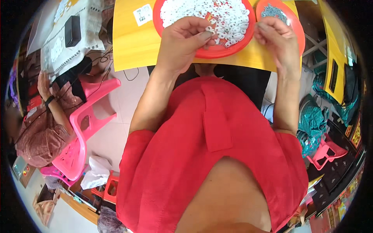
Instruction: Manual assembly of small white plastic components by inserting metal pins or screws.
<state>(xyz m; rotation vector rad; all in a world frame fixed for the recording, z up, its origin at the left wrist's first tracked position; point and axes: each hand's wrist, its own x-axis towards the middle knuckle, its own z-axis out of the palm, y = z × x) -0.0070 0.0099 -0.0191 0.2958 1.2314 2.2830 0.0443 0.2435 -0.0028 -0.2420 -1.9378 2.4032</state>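
Over the near edge of a red plate (156, 19) heaped with small white plastic clips (233, 19), my left hand (182, 44) pinches one white clip (210, 29) between thumb and fingers. My right hand (278, 42) is at the near-left side of a second red plate (299, 39), its thumb and fingertips pressed together. Whatever lies between those fingertips is too small to make out. That second plate holds a pile of small grey metal nails or screws (273, 11). The two hands are apart.
Both plates stand on a yellow tabletop (130, 42), with a white printed label (143, 15) at left. A person (46, 128) sits on a pink chair (79, 139) at far left, beside a cloth-covered table (87, 23) holding a black box (72, 31). Dark cables hang between the tables.
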